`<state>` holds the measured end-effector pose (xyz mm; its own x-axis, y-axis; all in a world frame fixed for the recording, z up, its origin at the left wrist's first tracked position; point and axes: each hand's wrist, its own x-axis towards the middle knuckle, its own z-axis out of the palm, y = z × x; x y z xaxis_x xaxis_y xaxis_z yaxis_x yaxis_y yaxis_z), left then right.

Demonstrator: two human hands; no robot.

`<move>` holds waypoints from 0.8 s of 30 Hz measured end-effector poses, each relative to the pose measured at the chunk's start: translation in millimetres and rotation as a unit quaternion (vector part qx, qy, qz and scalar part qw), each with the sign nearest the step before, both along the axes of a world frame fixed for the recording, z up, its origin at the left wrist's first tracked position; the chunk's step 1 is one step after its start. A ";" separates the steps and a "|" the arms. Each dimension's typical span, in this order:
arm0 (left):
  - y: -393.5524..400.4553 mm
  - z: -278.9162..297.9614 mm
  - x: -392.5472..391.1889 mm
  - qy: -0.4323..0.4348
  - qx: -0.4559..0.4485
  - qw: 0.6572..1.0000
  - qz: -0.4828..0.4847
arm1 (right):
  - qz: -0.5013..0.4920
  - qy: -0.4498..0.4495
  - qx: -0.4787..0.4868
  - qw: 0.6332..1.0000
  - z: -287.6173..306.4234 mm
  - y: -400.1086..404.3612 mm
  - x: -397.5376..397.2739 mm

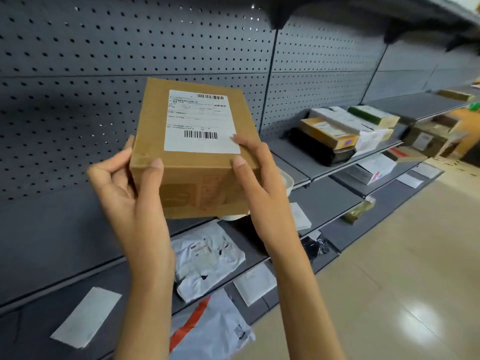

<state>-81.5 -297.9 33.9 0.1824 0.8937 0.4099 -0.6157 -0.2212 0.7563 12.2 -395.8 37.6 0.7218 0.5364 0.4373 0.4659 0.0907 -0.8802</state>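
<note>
Fingers (153,178) of left hand (122,196) and right hand (262,188) curled round cardboard box (197,183), gripped at its near corners; judged rigid, seemingly light; best held by opposite sides

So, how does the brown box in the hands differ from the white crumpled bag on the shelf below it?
The brown box is stiff cardboard with sharp edges; the white bag is soft, wrinkled plastic. The box is held up by the left hand and right hand; the bag lies on the grey shelf. Both carry a printed label.
</note>
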 end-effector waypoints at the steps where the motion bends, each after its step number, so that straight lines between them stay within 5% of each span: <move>1: -12.2 3.6 11.9 -0.005 0.004 1.000 -0.002 | -0.001 0.000 0.001 1.000 2.5 -12.3 10.7; 24: -244.8 2.1 264.3 0.011 0.021 0.974 -0.224 | -0.239 0.014 0.019 0.971 -4.7 -273.2 201.8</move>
<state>182.8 -542.8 36.0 0.5594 0.7054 0.4353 -0.6407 0.0348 0.7670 214.0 -669.0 33.0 0.8959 0.1218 0.4273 0.4391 -0.0968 -0.8932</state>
